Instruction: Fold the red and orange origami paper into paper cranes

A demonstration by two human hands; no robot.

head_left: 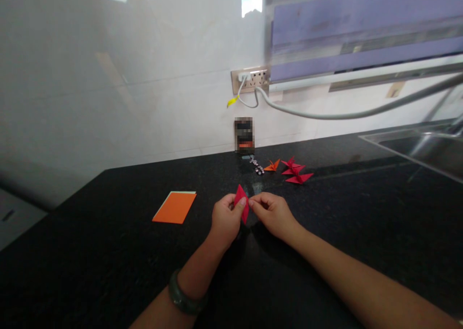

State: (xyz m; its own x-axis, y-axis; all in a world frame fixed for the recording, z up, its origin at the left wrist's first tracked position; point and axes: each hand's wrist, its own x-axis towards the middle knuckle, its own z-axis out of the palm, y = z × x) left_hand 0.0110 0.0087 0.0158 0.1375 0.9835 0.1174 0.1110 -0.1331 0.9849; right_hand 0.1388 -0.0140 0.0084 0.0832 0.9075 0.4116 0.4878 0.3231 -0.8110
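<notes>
A small folded red paper piece (241,202) is held upright just above the black countertop (90,252). My left hand (224,220) pinches its left side with thumb and fingers closed. My right hand (272,214) pinches its right edge, fingers curled in. A dark green bangle (183,300) sits on my left wrist.
A stack of orange paper sheets (175,207) lies to the left. Finished paper cranes, one orange (272,165) and two red (295,171), sit behind, beside a small patterned object (257,165) and a dark box (244,135) at the wall. A wall socket (250,80) feeds a grey cable (343,113); a sink (427,145) is at the right.
</notes>
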